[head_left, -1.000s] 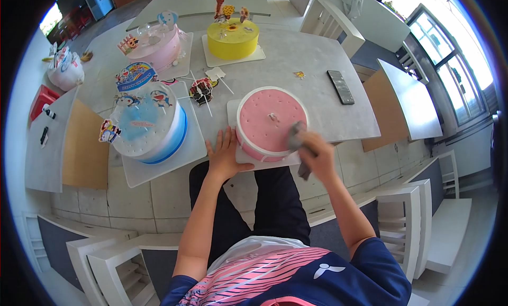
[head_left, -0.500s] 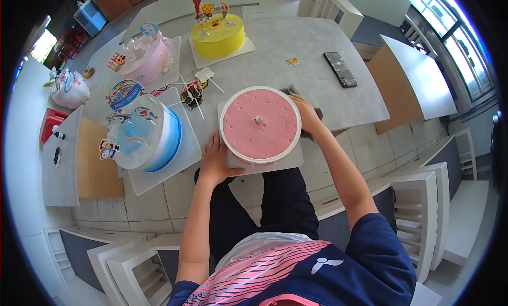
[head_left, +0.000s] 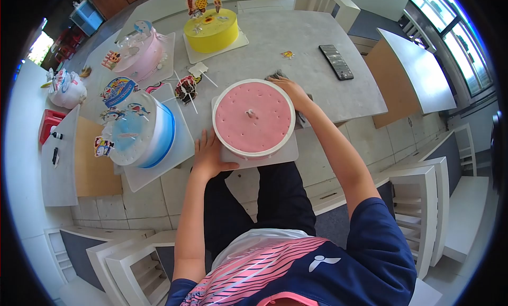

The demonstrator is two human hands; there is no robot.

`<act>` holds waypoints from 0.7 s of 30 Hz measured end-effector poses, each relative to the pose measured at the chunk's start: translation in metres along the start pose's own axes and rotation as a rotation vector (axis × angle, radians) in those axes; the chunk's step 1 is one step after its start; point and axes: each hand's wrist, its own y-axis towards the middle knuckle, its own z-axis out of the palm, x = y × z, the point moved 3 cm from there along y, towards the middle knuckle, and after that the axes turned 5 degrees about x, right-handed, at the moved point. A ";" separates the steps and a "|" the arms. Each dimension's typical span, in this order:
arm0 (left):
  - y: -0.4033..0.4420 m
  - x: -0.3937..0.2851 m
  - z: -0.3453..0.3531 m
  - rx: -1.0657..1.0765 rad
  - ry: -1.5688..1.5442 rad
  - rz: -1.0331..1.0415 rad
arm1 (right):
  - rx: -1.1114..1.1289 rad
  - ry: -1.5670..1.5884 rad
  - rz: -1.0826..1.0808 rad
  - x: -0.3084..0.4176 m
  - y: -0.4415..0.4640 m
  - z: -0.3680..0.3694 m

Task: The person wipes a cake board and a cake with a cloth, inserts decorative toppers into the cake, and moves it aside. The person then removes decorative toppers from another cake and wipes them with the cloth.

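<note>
Pink fills the top of the round cake (head_left: 254, 129) before us, dotted with small dents inside a white rim. It sits on a white board (head_left: 283, 154) near our edge of the grey tabletop (head_left: 264, 33). We have our left hand (head_left: 208, 157) spread wide at the board's left side, thumb apart from the fingers and resting at its near corner. Our right hand (head_left: 292, 92) is closed around a grey cloth (head_left: 275, 75), just beyond the cake's far right side (part of the cloth also shows below our wrist).

To our left stands a blue-and-white cake (head_left: 138, 134) with cartoon toppers, on its own board. Farther off we see a pale pink cake (head_left: 142, 58) and a yellow cake (head_left: 211, 33), both decorated on top. Loose toppers (head_left: 186, 89) on white sticks lie between the blue-and-white cake and ours. A phone (head_left: 336, 62) lies on the far right, with a small yellow piece (head_left: 287, 55) to its left.
</note>
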 end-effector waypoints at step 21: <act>-0.003 -0.012 -0.005 -0.191 0.062 -0.013 | -0.383 0.076 0.417 0.099 -0.138 0.022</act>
